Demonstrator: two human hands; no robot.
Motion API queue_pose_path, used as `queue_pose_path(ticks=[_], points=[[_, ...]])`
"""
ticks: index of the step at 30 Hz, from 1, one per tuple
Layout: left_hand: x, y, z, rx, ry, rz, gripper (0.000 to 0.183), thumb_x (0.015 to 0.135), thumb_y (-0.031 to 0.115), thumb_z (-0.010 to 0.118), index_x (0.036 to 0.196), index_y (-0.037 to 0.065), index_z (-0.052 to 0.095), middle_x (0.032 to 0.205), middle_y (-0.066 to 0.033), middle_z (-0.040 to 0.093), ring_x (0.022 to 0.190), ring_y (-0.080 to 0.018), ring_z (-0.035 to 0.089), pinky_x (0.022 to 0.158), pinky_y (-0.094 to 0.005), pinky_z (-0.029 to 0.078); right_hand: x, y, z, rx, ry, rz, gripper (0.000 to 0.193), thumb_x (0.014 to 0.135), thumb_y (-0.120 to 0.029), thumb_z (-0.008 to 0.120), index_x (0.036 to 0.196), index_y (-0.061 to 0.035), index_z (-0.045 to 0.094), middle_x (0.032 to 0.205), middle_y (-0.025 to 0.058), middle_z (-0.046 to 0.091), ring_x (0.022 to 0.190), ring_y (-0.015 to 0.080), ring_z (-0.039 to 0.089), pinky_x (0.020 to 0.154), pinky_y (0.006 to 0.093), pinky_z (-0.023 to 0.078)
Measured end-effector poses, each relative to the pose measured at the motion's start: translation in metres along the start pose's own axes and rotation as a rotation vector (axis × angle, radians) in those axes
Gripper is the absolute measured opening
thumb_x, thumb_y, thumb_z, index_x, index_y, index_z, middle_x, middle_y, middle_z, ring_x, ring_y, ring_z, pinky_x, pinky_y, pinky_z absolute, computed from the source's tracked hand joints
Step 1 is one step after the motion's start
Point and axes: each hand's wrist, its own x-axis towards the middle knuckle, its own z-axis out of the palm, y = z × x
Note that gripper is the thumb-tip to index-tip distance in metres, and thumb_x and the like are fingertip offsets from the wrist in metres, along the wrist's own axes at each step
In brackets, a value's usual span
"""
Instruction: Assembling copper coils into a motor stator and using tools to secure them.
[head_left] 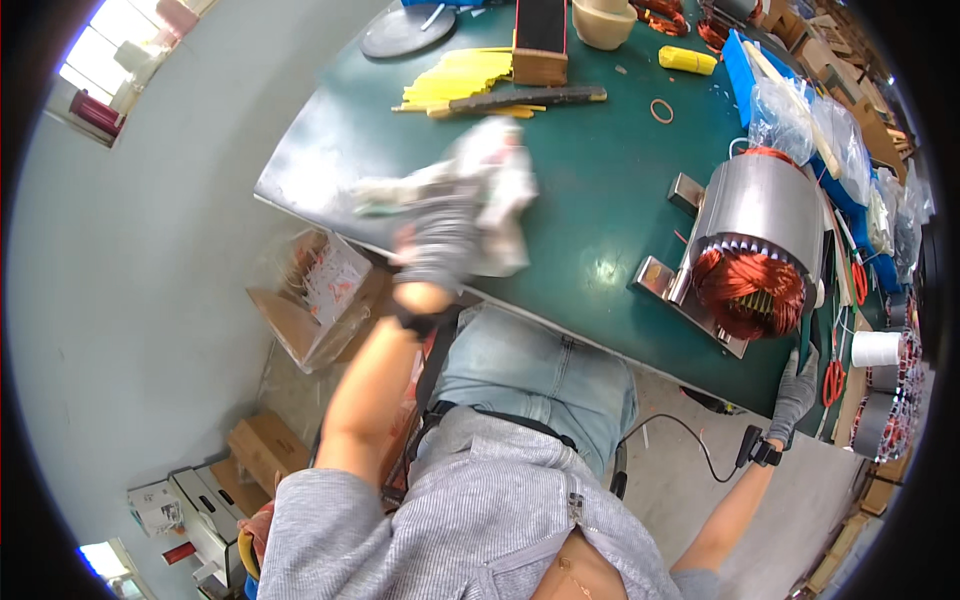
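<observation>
My left hand (440, 235), in a grey knit glove and blurred by motion, is over the left part of the green table (590, 205). It is closed on a white cloth (500, 190), which is smeared by motion and spread on the tabletop. At the table's near right corner, my right hand (796, 392), also gloved, lies against the edge with its fingers stretched out. Just beyond it stands a motor stator (768, 205), a silver cylinder with copper windings (750, 290) facing me. The stator sits on a metal stand (655, 275).
Yellow strips (465, 78), a dark rod (530, 98) and a box (540, 65) lie at the back. A cream bowl (603, 22) stands beside them. Blue bins (740, 75), red-handled scissors (833, 382) and a white thread spool (876, 349) line the right. A bag-lined carton (315, 295) sits below left.
</observation>
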Motion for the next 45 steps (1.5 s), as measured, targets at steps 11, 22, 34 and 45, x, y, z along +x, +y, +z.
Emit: queue_pose_path(ticks=[11, 22, 34, 45], points=[[-0.007, -0.304, -0.139, 0.286, 0.368, -0.518, 0.024, 0.080, 0.008, 0.050, 0.102, 0.010, 0.060, 0.079, -0.0115, 0.058, 0.070, -0.0268, 0.056, 0.065, -0.0364, 0.047, 0.000, 0.013, 0.002, 0.036, -0.065, 0.058, 0.042, 0.091, -0.035, 0.048, 0.125, -0.0107, 0.046, 0.115, 0.0168, 0.056, 0.105, 0.0321, 0.054, 0.088, 0.0377, 0.042], [0.175, -0.166, -0.078, -0.349, -0.248, -0.085, 0.037, 0.089, 0.016, 0.050, 0.125, 0.009, 0.046, 0.112, -0.0104, 0.055, 0.103, -0.0230, 0.053, 0.086, -0.0328, 0.044, 0.009, 0.038, 0.022, -0.100, -0.067, 0.001, 0.047, 0.091, -0.041, 0.042, 0.128, -0.0112, 0.043, 0.120, 0.0148, 0.054, 0.108, 0.0323, 0.053, 0.087, 0.0386, 0.042], [-0.111, -0.371, -0.180, -0.135, -0.117, -0.764, 0.037, 0.090, 0.030, 0.053, 0.119, 0.007, 0.051, 0.105, -0.0085, 0.060, 0.099, -0.0174, 0.055, 0.087, -0.0303, 0.043, 0.015, 0.005, -0.002, -0.671, -0.087, -0.084, 0.057, 0.092, -0.044, 0.039, 0.131, -0.0023, 0.041, 0.129, 0.0184, 0.047, 0.119, 0.0316, 0.044, 0.097, 0.0358, 0.036], [-0.286, -0.497, 0.026, -0.116, -0.433, -1.113, 0.041, 0.083, 0.034, 0.053, 0.107, 0.002, 0.058, 0.102, -0.0166, 0.063, 0.095, -0.0285, 0.059, 0.083, -0.0360, 0.044, -0.143, -0.137, -0.009, 0.164, -0.008, -0.745, 0.040, 0.081, -0.033, 0.052, 0.106, -0.0019, 0.053, 0.107, 0.0179, 0.048, 0.105, 0.0356, 0.046, 0.089, 0.0448, 0.037]])
